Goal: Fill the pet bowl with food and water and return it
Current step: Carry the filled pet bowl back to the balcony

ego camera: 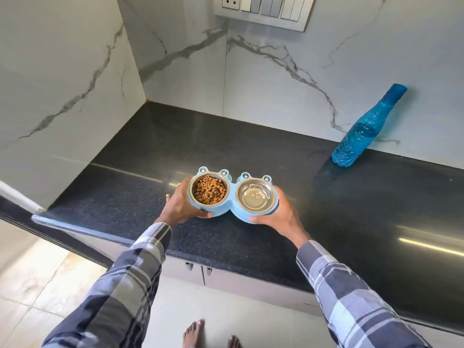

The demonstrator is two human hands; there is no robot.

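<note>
I see the left hand [181, 205] and right hand [278, 214], each grip clamped on an end of the bowl [232, 197], frame centre, over the surface [140, 177]; kibble [210, 189] left, water [256, 197] right.

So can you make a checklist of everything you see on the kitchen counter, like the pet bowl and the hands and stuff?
Surface: black counter, shiny and speckled.
Job's things: blue double pet bowl, held at both ends; left dish has kibble, right dish has water.
Clutter: blue bottle, capped, standing at the wall.
Grippers: left hand and right hand each grip one end of the bowl.
Cables: nothing seen.
Surroundings: marble wall, switch panel, tiled floor.
</note>
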